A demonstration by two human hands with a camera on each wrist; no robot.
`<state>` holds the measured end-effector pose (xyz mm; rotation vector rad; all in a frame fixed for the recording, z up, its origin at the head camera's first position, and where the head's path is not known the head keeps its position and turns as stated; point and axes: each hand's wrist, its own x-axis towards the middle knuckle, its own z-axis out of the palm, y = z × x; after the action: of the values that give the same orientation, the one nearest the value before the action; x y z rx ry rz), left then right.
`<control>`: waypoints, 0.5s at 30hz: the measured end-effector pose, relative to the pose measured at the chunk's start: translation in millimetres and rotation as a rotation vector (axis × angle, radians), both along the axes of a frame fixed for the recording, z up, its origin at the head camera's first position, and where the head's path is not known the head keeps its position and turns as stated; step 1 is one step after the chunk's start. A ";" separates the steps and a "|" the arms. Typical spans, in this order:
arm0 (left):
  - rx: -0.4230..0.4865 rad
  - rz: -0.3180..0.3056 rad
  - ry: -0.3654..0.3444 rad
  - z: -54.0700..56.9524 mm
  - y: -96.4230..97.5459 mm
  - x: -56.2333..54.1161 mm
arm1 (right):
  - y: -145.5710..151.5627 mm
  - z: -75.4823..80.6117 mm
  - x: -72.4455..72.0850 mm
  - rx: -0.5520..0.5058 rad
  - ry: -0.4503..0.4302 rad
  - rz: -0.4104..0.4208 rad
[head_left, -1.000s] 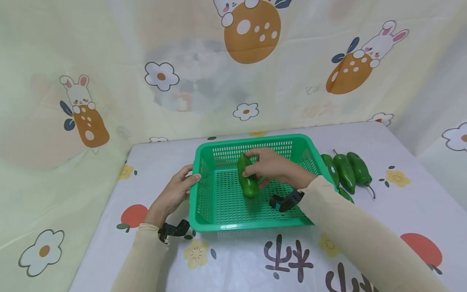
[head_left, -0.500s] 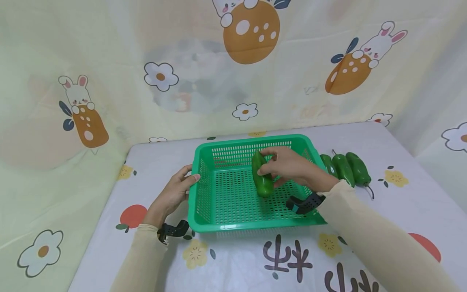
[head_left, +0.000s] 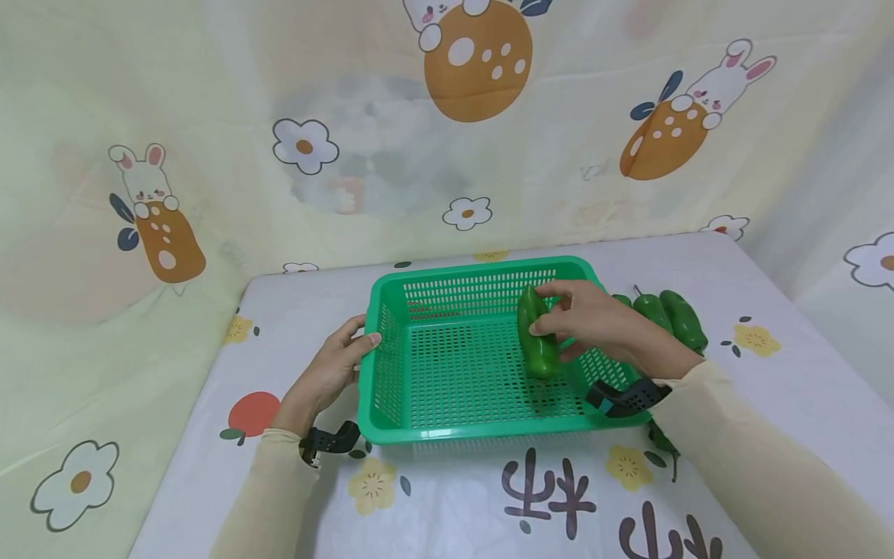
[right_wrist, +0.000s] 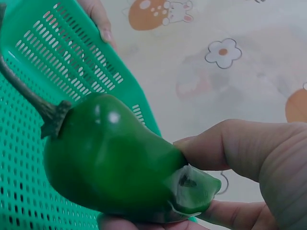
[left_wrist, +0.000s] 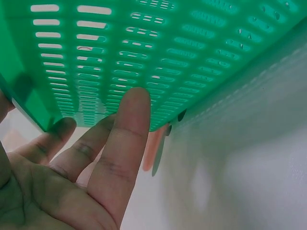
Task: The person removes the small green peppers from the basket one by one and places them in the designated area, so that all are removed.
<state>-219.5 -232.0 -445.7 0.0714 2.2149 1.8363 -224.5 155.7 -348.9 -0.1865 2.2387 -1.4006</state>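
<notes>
My right hand (head_left: 594,322) pinches a green pepper (head_left: 536,341) inside the right part of a green plastic basket (head_left: 454,433). The pepper stands nearly lengthwise, tip toward the back. In the right wrist view the thumb and fingers grip its narrow tip, where a dark blemish shows, while the stem end of the pepper (right_wrist: 110,158) points away from the hand. My left hand (head_left: 328,373) holds the basket's left rim, thumb on top. The left wrist view shows the fingers of that hand (left_wrist: 120,158) against the outside of the slotted wall (left_wrist: 158,62).
Right of the basket lie several more green peppers (head_left: 684,320), partly behind my right forearm. One leafy-looking green pepper end with a stem (head_left: 662,439) shows beside the basket's front right corner. A patterned cloth (head_left: 419,512) covers the table, and a printed sheet hangs behind.
My right hand has carried the pepper rightward inside the basket, from near its middle to near the right wall. The left hand and the basket stay in place.
</notes>
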 end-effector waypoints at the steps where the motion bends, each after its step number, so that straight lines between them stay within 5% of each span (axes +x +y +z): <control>1: -0.001 0.002 0.000 -0.1 0.0 0.0 | 2.7 -0.2 0.6 0.002 0.000 -0.005; 15: 0.001 -0.003 0.001 -2.8 -1.1 -2.3 | 34.8 -3.0 6.2 0.023 0.027 -0.049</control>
<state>-221.8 -233.1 -448.6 0.0762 2.2135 1.8359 -218.3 190.6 -352.0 -0.1448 2.2947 -1.4042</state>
